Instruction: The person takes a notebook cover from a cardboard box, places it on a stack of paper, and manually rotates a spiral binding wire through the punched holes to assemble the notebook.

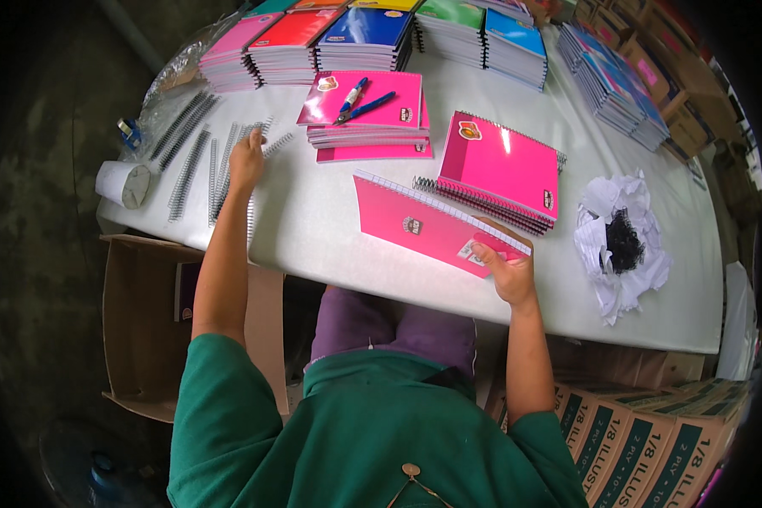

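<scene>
In my right hand [510,273] is an unbound pink notebook [415,224], tilted, its punched page edge facing up; the thumb lies on its cover and the other fingers are behind it. My left hand [246,159] is at the table's left, its fingers closed on a metal spiral binding coil [278,145] among several loose ones. More dark coils [188,173] lie to its left. Between the hands, a stack of pink notebooks [372,142] carries blue-handled pliers [368,107] and a blue-and-white pen-like tool [353,96]. Spiral-bound pink notebooks [499,165] are stacked beyond my right hand.
Stacks of coloured notebooks [364,30] line the table's far side, with more [614,85] at the right. Crumpled white paper [605,288] holds dark wire scraps [625,241]. A white roll [123,184] sits at the left edge, above an open cardboard box [148,330].
</scene>
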`<move>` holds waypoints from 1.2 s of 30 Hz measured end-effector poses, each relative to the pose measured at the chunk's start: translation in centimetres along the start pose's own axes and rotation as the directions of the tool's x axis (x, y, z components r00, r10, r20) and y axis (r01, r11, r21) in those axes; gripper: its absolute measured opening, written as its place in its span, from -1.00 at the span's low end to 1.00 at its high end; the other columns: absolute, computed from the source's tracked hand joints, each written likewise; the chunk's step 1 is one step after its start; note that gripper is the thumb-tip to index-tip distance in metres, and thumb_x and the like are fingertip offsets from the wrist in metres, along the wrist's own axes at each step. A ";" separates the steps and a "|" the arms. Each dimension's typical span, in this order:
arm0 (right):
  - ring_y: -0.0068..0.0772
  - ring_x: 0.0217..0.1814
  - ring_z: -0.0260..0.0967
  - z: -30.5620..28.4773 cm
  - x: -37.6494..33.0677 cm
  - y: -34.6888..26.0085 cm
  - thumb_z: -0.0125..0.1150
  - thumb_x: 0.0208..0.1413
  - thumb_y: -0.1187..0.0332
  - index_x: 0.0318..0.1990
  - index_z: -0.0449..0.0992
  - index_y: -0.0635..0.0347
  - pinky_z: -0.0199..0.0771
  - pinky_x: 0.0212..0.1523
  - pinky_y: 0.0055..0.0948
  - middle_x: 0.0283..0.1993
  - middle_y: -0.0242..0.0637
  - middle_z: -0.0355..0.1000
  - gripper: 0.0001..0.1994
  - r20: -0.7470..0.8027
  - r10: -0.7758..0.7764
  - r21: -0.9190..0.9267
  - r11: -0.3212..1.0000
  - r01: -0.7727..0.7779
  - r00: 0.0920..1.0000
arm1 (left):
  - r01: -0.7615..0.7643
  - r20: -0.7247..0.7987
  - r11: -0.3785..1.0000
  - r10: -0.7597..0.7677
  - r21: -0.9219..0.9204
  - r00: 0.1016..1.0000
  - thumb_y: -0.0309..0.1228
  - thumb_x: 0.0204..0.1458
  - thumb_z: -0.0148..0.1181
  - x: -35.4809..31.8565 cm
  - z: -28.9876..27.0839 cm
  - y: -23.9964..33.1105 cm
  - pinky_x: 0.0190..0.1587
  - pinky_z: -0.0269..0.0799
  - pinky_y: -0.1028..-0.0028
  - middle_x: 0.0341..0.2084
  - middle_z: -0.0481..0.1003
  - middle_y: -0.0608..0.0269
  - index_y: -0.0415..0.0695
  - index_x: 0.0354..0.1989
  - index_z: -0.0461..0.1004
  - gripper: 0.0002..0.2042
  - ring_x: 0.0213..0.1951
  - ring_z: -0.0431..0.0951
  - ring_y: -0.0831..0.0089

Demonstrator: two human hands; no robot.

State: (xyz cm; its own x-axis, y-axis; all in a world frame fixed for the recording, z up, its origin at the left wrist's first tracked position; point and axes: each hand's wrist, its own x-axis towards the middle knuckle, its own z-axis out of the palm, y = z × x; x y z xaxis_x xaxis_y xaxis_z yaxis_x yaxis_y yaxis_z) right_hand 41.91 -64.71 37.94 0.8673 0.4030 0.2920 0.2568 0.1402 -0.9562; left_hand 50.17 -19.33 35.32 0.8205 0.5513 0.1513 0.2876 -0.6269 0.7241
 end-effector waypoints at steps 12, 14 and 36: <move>-0.65 -0.22 0.34 0.5 0.4 0.0 0.19 0.04 0.53 -0.02 0.43 0.32 0.40 -0.16 -0.58 -0.18 -0.36 0.46 -0.69 -0.077 -0.020 -0.006 1.000 0.020 0.997 | -0.134 0.428 0.886 0.341 -0.443 0.837 -0.03 0.23 -0.31 -6.7 -3.2 8.7 -0.61 -0.02 0.61 -0.76 0.09 0.50 -0.16 -0.43 0.36 -0.53 -0.68 0.05 0.67; -0.66 -0.26 0.33 0.2 0.3 0.5 0.18 0.04 0.54 -0.03 0.44 0.33 0.39 -0.20 -0.59 -0.24 -0.37 0.46 -0.70 -0.089 -0.032 0.003 0.999 0.032 0.996 | -0.094 0.515 0.819 0.440 -0.565 0.736 -0.14 0.22 -0.17 -11.5 -2.7 11.6 -0.54 0.00 0.64 -0.65 0.16 0.48 -0.15 -0.42 0.33 -0.67 -0.59 0.09 0.69; -0.58 -0.27 0.40 -0.2 0.9 -0.2 0.11 0.05 0.58 -0.08 0.49 0.31 0.41 -0.24 -0.63 -0.09 -0.17 0.48 -0.75 0.128 -0.202 -0.070 0.975 0.212 0.971 | -0.020 0.599 0.821 0.433 -0.571 0.673 -0.25 0.13 0.05 -12.6 -4.1 13.5 -0.54 0.22 0.70 -0.54 0.36 0.34 -0.18 -0.40 0.39 -0.77 -0.56 0.29 0.69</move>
State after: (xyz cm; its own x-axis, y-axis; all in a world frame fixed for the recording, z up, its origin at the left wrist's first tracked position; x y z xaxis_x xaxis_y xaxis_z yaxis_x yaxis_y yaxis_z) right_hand 42.71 -64.57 38.36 0.7358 0.4785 0.4792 0.4644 0.1585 -0.8713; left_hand 41.69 -32.43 45.98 0.9731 -0.2302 0.0123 -0.0623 -0.2114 0.9754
